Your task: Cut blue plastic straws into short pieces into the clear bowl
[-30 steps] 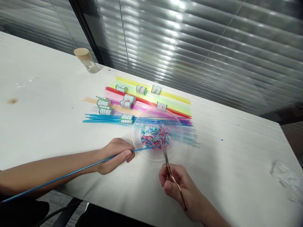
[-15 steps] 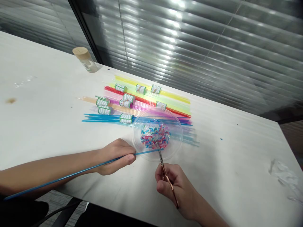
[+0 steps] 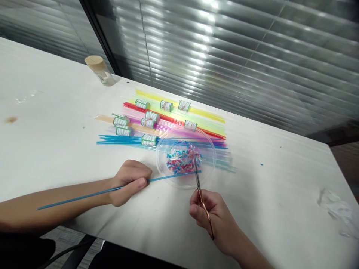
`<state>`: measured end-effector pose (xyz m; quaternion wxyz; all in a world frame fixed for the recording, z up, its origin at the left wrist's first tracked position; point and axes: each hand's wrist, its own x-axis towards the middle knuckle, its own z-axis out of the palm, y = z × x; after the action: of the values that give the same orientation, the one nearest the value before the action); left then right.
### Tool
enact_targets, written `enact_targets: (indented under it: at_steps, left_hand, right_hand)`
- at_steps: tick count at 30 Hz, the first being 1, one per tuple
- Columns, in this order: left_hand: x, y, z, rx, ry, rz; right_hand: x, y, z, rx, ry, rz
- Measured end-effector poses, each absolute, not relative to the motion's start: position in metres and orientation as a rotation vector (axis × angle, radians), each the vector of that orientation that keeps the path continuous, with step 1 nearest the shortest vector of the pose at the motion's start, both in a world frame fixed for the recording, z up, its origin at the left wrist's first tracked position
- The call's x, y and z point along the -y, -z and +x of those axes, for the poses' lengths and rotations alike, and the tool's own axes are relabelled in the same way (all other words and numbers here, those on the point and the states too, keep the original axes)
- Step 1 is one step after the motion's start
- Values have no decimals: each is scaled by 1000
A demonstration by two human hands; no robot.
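My left hand [image 3: 130, 183] is closed round a thin blue plastic straw [image 3: 168, 177], pinched between thumb and fingers; its long tail runs back along my forearm. The straw's right end lies over a clear round bowl [image 3: 212, 164], across the blades of a pair of copper-handled scissors [image 3: 199, 186]. My right hand [image 3: 215, 216] grips the scissors by their handles, with the blades pointing away from me over the bowl. Inside the bowl is a heap of short cut pieces [image 3: 182, 158] in blue, red, pink and white.
Behind the bowl lie bundles of coloured straws, among them blue [image 3: 120, 140], red [image 3: 207, 132] and yellow [image 3: 210, 113], with striped paper bands [image 3: 149, 140]. A jar with a tan lid [image 3: 101, 73] stands near the window blinds [image 3: 224, 56]. Crumpled clear plastic [image 3: 335, 205] lies at right.
My left hand has shifted left, and the straw's tail end now shows by my forearm. The scissors have moved right and slightly away from me, still over the bowl.
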<state>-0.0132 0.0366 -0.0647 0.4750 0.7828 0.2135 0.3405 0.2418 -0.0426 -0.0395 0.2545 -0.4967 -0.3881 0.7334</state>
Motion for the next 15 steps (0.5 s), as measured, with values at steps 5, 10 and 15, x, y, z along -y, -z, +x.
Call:
enact_targets:
  at_steps: [5, 10, 15]
  left_hand:
    - [-34, 73, -14, -571, -844, 1835]
    - [-34, 72, -12, -600, -863, 1840]
    - [-34, 69, -10, -561, -787, 1872]
  right_hand:
    - [43, 40, 243, 1083, -1955, -1367]
    - [44, 35, 247, 1205, -1936, -1258]
    - [42, 34, 246, 1232, -1949, -1280]
